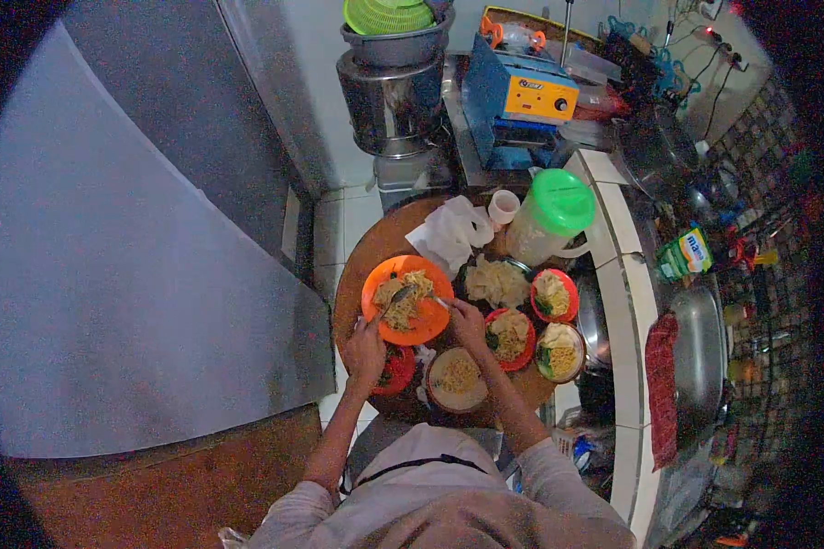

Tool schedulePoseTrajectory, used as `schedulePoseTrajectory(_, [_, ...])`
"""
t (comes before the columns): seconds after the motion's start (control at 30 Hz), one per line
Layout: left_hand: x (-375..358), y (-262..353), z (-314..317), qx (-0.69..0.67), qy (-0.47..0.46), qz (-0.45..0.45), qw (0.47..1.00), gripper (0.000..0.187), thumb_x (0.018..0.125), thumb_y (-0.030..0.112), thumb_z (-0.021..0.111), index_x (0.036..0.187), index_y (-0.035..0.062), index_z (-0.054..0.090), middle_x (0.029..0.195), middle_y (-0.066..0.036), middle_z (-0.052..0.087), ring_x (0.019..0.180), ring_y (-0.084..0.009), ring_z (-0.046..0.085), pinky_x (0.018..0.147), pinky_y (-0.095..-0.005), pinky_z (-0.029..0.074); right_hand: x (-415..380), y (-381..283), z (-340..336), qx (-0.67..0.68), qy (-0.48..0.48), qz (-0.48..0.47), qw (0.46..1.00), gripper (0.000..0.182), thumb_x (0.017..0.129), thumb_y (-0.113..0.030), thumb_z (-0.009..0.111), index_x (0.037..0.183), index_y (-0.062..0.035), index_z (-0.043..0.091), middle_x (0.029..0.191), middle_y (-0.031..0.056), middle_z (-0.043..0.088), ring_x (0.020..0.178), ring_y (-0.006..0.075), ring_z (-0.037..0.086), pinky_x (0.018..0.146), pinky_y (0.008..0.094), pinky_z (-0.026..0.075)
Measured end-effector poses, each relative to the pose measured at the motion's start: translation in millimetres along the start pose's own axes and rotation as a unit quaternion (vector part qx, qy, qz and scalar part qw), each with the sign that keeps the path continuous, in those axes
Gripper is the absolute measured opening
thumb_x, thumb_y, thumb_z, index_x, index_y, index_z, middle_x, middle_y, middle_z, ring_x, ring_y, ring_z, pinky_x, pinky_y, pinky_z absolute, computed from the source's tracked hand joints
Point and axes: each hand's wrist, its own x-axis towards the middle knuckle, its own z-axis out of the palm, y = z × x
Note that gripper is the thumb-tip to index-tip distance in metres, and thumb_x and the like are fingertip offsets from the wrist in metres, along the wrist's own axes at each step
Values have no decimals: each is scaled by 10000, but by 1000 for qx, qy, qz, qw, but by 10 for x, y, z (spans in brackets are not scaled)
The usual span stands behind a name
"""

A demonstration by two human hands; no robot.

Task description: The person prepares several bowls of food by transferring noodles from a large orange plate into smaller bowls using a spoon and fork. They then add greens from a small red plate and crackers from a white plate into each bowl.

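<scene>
An orange plate (423, 327) of noodles (410, 291) lies on the round wooden table. My left hand (366, 349) is closed at the near left rim, around the handle of a spoon (399, 296) whose bowl rests in the noodles. At the plate's right side, my right hand (468, 322) grips a thin metal utensil (441, 301) angled into the food; its tip is too small to tell fork from spoon. Below my left hand sits a red bowl (395, 370) with red contents, partly hidden by the hand and forearm.
A bowl of peanut-like bits (458, 373) is nearest me. Right of the plate are crackers (496, 281) and several bowls of food, one a red bowl (555, 295). White tissue (450, 233), a white cup (503, 208) and a green-lidded pitcher (561, 203) stand behind. A tiled counter (624, 366) borders the right.
</scene>
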Motion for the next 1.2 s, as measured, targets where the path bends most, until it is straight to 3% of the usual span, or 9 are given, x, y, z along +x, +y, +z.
schedulePoseTrajectory(0.23, [-53,-124,79,-27,91,68,993,335,727,53,502,1061,67,526,949,-153,529,784,-305,561,644,-386,468,-29,-41,-80,23,10,-39,999,298,801,-267,474,986,-70,599,865,120,614,768,154,568,691,274,427])
schedulePoseTrajectory(0.4, [-54,-50,-96,-64,153,101,981,271,734,54,499,999,63,555,843,-129,533,665,-303,556,575,-387,456,-28,-294,-191,-5,26,-17,999,272,806,-216,474,988,-50,591,843,89,616,757,141,562,688,265,427])
schedulePoseTrajectory(0.57, [-51,33,-212,-56,144,96,983,268,733,54,508,996,73,558,798,-121,527,622,-296,550,557,-393,449,-42,-343,-212,65,34,-40,997,236,799,-168,489,973,-51,597,838,81,617,757,137,562,687,263,424])
schedulePoseTrajectory(0.67, [-93,64,-241,-52,146,102,983,272,734,53,507,1001,75,558,782,-123,527,624,-300,550,563,-396,449,-87,-292,-225,87,9,17,996,230,804,-178,496,972,-60,600,829,67,617,727,122,549,679,260,418])
schedulePoseTrajectory(0.73, [-132,56,-211,-54,139,105,983,273,736,50,504,1002,74,558,777,-126,528,628,-305,551,570,-396,451,-212,-480,-320,45,44,-57,996,239,812,-180,492,980,-44,593,794,29,601,677,97,516,649,244,411])
schedulePoseTrajectory(0.8, [-149,42,-162,-51,232,179,955,297,736,53,500,1029,78,544,782,-132,528,650,-317,552,586,-401,457,-351,-676,-457,61,23,-20,998,239,812,-172,487,983,-41,591,787,28,594,670,94,510,643,242,411])
schedulePoseTrajectory(0.97, [-407,141,-205,-73,77,145,984,323,738,55,488,1059,74,521,845,-135,519,686,-322,551,598,-413,460,-657,-261,-504,123,11,21,992,242,807,-162,486,992,-45,589,784,49,592,685,105,526,663,245,419])
schedulePoseTrajectory(1.13, [-696,197,-146,-54,-52,141,987,324,733,55,479,1054,70,521,890,-134,510,690,-323,551,589,-423,457,-1251,110,-644,0,74,46,996,244,792,-127,487,994,-33,586,895,85,614,795,170,573,727,265,424])
schedulePoseTrajectory(1.2, [-834,187,-69,-59,-93,163,981,316,739,88,476,1051,82,524,883,-128,516,683,-318,555,580,-430,463,-1459,263,-714,-12,52,59,997,246,787,-124,487,993,-34,587,917,93,612,825,175,573,738,270,424])
